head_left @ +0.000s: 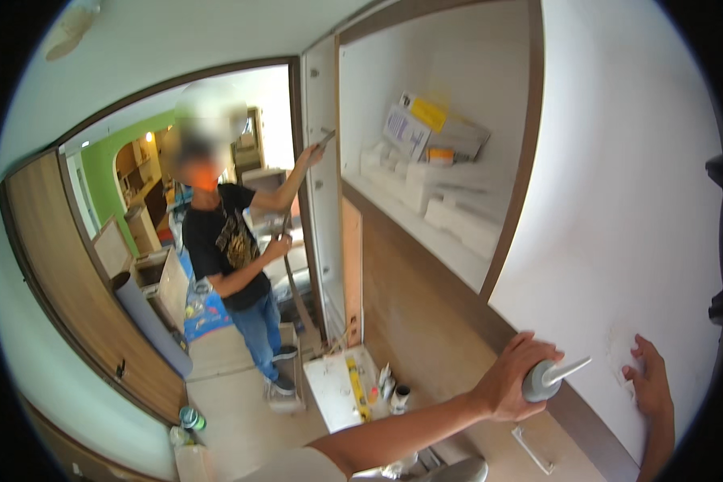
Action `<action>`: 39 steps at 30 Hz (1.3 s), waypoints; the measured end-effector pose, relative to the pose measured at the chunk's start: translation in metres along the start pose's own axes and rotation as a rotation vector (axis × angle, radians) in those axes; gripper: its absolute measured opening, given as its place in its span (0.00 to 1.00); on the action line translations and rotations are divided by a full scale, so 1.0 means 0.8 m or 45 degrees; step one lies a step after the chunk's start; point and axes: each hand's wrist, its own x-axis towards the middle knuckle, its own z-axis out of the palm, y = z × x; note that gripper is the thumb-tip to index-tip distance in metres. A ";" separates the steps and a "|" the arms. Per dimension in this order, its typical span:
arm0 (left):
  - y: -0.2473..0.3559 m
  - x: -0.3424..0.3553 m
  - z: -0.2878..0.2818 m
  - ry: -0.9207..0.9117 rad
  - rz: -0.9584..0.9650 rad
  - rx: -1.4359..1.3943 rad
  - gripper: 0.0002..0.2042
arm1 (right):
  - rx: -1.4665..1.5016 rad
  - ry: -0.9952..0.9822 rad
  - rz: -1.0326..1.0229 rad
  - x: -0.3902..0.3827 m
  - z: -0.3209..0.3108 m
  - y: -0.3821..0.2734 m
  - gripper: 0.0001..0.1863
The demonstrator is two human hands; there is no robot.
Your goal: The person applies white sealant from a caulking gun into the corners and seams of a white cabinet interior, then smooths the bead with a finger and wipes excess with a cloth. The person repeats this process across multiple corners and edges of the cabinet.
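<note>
at lower right of the frame, left hand (516,377) closed round a grey sealant tube (541,381), its pale nozzle (571,369) aimed right along the bottom edge of a white cabinet panel (618,201). right hand (649,377) laid flat and open on that panel, fingers spread, just right of the nozzle tip and apart from it. brown edge strip (586,422) running under the panel's lower border, down toward the bottom right.

at upper centre, open white shelf (426,225) framed in brown, holding white foam blocks (458,221) and a flat carton (430,128). below the shelf, bare brown wall board (426,321) with free space before it.

at centre left, another person (233,249) in a black shirt and jeans standing in the doorway, one hand raised to the tall white side panel (321,201), the other on a long bar (293,273). wooden door (80,281) swung open at left, grey roll (149,321) leaning on it.

at lower centre, pale floor with a white board (333,394) carrying a yellow level (357,390), small tubes and a can (399,398) beside it. green tin (191,418) by the door foot.
</note>
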 end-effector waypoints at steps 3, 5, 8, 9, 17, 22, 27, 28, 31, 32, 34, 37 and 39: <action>-0.005 -0.001 -0.003 0.007 0.089 -0.002 0.33 | -0.023 0.001 0.058 0.002 0.006 -0.011 0.35; -0.003 -0.001 -0.005 0.003 0.082 0.018 0.32 | 0.095 0.004 -0.054 0.000 0.006 -0.020 0.32; 0.002 -0.003 -0.003 0.027 0.084 0.009 0.31 | 0.219 -0.090 0.060 -0.004 0.006 -0.029 0.28; 0.002 -0.003 -0.002 0.038 0.094 0.010 0.31 | 0.276 -0.097 0.076 -0.005 0.006 -0.030 0.26; 0.003 -0.005 -0.004 0.008 0.032 -0.008 0.29 | 0.016 -0.045 -0.162 0.006 -0.015 0.001 0.19; 0.004 -0.004 -0.002 0.036 0.056 0.010 0.29 | 0.028 -0.158 -0.056 0.006 -0.029 0.027 0.31; 0.004 -0.005 0.000 0.054 0.057 0.009 0.28 | -0.008 -0.249 0.062 0.003 -0.026 0.030 0.39; 0.004 -0.005 0.000 0.050 0.049 0.011 0.28 | -0.065 -0.246 0.064 0.002 -0.024 0.028 0.39; 0.006 -0.005 -0.001 0.043 0.023 0.005 0.28 | -0.139 -0.223 0.043 -0.001 -0.022 0.024 0.37; 0.007 -0.005 -0.001 0.032 0.000 -0.010 0.28 | -0.096 -0.214 0.026 -0.002 -0.022 0.023 0.36; 0.007 -0.005 -0.001 0.055 0.028 -0.002 0.29 | -0.018 -0.176 0.005 -0.001 -0.024 0.021 0.34; 0.007 -0.005 0.000 0.062 0.039 0.005 0.30 | -0.013 -0.130 0.038 -0.001 -0.030 0.012 0.31; 0.006 -0.006 0.000 0.062 0.055 0.006 0.31 | -0.175 -0.075 0.075 -0.006 -0.039 -0.004 0.27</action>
